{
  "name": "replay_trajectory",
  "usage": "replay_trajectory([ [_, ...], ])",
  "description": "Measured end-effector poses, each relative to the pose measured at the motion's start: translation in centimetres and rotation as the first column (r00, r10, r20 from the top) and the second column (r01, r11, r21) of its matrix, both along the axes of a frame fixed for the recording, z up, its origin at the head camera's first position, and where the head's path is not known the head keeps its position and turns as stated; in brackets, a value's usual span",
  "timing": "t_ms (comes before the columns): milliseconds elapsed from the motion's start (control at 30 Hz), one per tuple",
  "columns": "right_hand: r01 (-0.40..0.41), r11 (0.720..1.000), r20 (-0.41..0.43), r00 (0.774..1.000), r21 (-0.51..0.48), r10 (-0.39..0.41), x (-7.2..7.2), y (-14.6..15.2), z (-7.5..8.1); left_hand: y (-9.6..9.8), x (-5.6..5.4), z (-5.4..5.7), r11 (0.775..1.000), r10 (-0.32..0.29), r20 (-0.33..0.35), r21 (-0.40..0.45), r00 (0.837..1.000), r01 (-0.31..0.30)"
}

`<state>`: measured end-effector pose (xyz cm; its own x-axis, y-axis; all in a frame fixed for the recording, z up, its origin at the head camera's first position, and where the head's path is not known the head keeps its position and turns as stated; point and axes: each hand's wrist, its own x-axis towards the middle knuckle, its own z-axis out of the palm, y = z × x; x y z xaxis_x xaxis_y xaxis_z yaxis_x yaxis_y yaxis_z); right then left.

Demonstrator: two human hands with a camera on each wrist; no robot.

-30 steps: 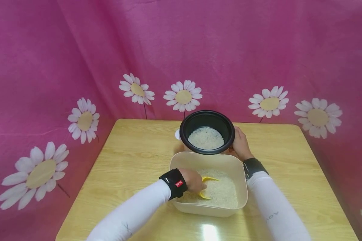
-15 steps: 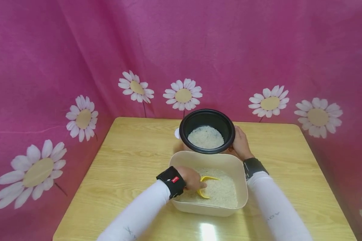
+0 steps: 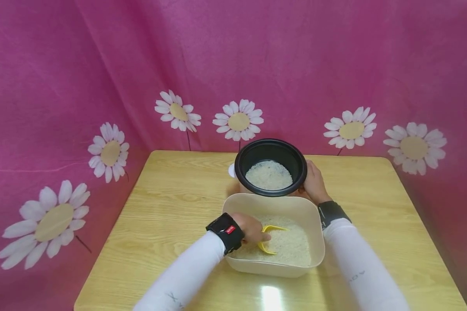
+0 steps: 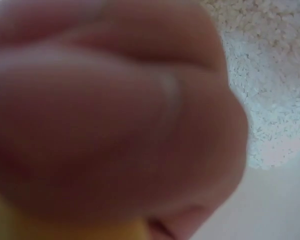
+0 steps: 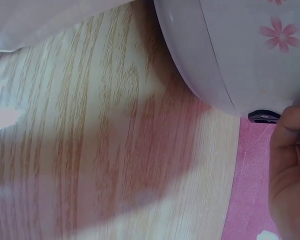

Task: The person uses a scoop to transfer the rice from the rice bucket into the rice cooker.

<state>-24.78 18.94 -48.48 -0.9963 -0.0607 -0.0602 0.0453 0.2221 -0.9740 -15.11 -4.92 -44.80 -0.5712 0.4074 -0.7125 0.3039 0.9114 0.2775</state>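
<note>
My left hand (image 3: 251, 227) reaches into a cream plastic bin (image 3: 316, 220) and grips a yellow scoop (image 3: 275, 227) whose open end lies in the white rice (image 3: 293, 246). In the left wrist view, curled fingers (image 4: 115, 120) fill most of the picture, with a blurred strip of the scoop below them. Behind the bin stands a pale rice cooker (image 5: 230, 55) printed with pink flowers. Its black inner pot (image 3: 270, 150) has rice in the bottom and faces me. My right hand (image 3: 314, 181) holds the cooker's right side, fingers bent by a small black fitting (image 5: 264, 116).
Both containers stand on a light wooden table (image 3: 171, 207), the cooker close to its back edge. A pink curtain (image 3: 295, 65) with white daisies hangs behind and along both sides. A small white part (image 3: 231, 170) shows at the cooker's left.
The head view has shifted slightly, so everything sits a little differently in it. My left hand stays on the scoop in the rice, and my right hand stays at the cooker's side.
</note>
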Motion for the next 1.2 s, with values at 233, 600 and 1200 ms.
replay_trajectory([
  [233,0.003,0.999,0.058,0.998,-0.046,0.0,-0.07,-0.28,0.12,0.0,0.06,-0.12,0.999,0.046,-0.008,-0.01,0.999,-0.046],
  [600,0.03,0.998,0.045,0.999,-0.056,-0.027,0.01,-0.5,0.11,-0.04,0.3,-0.07,0.996,0.092,0.005,0.015,0.996,-0.092],
  [1200,0.047,0.999,0.014,0.999,0.002,-0.047,0.06,-0.62,0.34,-0.18,0.07,-0.15,0.997,0.072,0.003,0.021,0.997,-0.072],
])
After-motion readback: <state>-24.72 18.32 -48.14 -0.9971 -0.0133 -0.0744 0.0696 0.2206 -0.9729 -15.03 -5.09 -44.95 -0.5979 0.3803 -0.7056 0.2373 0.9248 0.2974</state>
